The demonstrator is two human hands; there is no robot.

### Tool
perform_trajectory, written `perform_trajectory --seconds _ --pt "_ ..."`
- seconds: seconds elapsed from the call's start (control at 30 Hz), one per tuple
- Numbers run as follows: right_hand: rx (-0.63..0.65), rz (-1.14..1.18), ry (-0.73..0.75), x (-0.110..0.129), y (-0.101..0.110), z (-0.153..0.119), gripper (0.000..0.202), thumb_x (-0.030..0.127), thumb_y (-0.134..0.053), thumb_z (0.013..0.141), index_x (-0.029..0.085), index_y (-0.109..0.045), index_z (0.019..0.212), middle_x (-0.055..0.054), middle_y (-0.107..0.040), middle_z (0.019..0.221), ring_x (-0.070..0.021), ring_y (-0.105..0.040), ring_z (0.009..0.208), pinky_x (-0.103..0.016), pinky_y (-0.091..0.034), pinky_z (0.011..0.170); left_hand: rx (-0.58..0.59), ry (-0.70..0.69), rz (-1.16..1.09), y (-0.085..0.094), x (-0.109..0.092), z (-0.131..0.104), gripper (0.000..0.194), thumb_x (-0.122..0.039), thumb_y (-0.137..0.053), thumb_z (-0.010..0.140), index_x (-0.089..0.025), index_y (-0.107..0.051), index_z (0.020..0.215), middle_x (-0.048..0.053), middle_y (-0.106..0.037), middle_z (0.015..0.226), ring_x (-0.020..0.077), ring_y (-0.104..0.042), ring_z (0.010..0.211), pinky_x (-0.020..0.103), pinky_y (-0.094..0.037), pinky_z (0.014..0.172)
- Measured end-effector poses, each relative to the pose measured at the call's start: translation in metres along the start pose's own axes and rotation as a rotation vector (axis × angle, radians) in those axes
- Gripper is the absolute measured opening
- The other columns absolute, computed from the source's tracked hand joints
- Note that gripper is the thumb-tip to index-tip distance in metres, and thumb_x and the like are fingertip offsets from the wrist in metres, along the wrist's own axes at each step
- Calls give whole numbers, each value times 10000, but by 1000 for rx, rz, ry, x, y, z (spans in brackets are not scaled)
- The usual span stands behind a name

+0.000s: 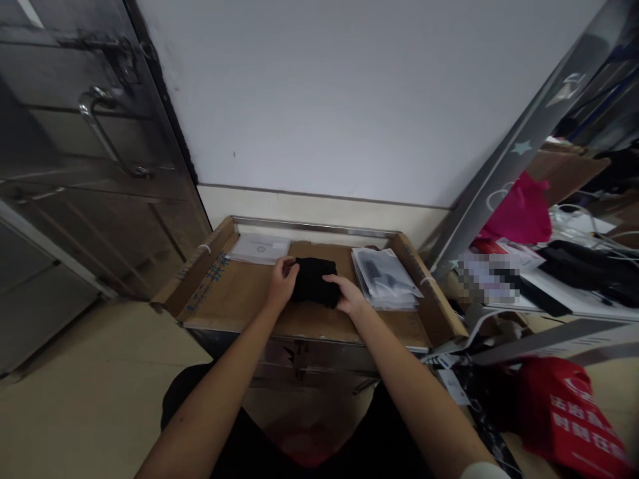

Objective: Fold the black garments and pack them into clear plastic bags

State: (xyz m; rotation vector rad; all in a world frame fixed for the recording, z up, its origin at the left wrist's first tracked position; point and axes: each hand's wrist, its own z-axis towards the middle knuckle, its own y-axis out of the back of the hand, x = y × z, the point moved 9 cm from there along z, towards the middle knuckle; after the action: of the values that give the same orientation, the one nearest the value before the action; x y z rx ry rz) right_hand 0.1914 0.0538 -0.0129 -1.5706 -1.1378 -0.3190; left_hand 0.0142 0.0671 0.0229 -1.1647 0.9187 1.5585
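A folded black cloth-like item (312, 283) is held between my two hands over the middle of a cardboard-lined table (219, 293). My left hand (283, 283) grips its left edge, thumb near the top corner. On the opposite side, my right hand (348, 293) holds the right edge with the thumb on top and the other fingers partly hidden beneath. To the right lies a stack of clear plastic bags (387, 276) with dark contents. Flat white packets (259, 249) rest at the table's back left.
Raised cardboard sides (432, 299) border the table, with a white wall (319, 100) behind. A metal door (90, 133) stands at left. On the right, a cluttered white desk (589, 293) carries a pink bag (522, 213); a red bag (569, 412) sits below.
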Motion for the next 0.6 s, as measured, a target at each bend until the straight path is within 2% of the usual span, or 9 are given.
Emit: perform_trajectory --seconds 0.07,0.13,0.23,0.3,0.4,0.47,0.6 --pt "-55 30 16 3 7 1 217 84 -619 737 146 -697 929 -67 -767 739 -244 -760 775 -352 -646 761 -52 -120 188 17 -9 7 164 -316 -529 926 -223 -600 1041 86 -667 1046 225 -631 1018 342 -479 961" --pt "-105 76 46 6 10 1 236 89 -580 724 147 -694 922 -67 -771 750 -244 -762 785 -354 -648 767 -95 -240 466 38 -18 17 174 -246 -483 924 -204 -611 1034 108 -655 1041 259 -606 1037 389 -459 979" --pt "-123 123 87 9 8 1 286 95 -565 701 152 -693 951 -69 -782 801 -254 -766 845 -377 -646 805 -54 -390 880 64 -25 34 308 -115 -451 862 -170 -631 1107 157 -638 1153 321 -524 1193 467 -381 1056" --pt "-120 136 84 9 6 2 285 111 -576 707 158 -691 964 -74 -785 817 -267 -765 886 -400 -644 818 -35 -404 1085 85 -19 47 394 -93 -456 837 -152 -627 1187 184 -622 1214 354 -499 1213 495 -375 1031" --pt "-108 125 85 10 4 6 226 189 -617 756 170 -686 970 -88 -787 835 -281 -764 910 -420 -645 808 -53 -374 1251 113 -10 65 416 -113 -461 838 -136 -630 1217 202 -616 1259 377 -490 1204 508 -377 987" --pt "-89 107 95 13 2 10 206 252 -642 786 178 -685 973 -92 -787 844 -280 -765 901 -414 -647 792 -29 -366 1294 120 -4 71 387 -137 -454 855 -143 -649 1189 197 -634 1242 372 -502 1185 502 -377 975" --pt "-76 110 87 14 0 17 201 269 -640 809 179 -688 982 -82 -785 825 -263 -768 868 -386 -647 780 105 -400 1287 110 4 73 343 -153 -474 837 -170 -678 1112 163 -679 1171 340 -528 1171 478 -374 991"
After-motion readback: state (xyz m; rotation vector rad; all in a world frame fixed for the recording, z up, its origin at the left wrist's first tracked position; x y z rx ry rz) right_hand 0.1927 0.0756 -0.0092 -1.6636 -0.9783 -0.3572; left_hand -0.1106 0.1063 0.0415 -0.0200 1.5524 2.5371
